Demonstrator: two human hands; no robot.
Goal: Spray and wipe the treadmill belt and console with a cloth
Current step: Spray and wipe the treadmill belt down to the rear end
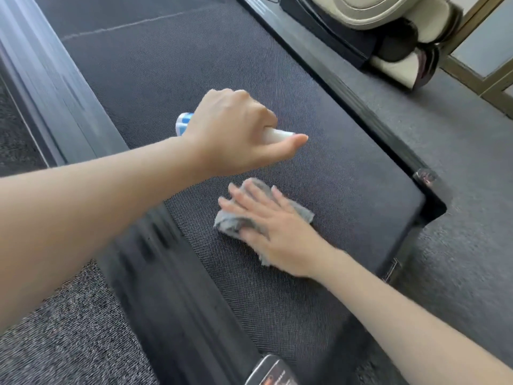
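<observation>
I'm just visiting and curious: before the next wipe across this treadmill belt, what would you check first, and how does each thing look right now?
1. Cloth lies on the belt, under the right hand: ok.
2. Right hand's fingers spread flat on the cloth: ok.
3. Left hand grips the spray bottle: ok.
4. Nozzle aimed at the belt: cannot tell, the hand hides it.
5. Belt wet with spray near the cloth: cannot tell.
6. Console already wiped: cannot tell, it is not in view.

Crumpled grey cloth (263, 215) lies on the dark textured treadmill belt (194, 65).
</observation>
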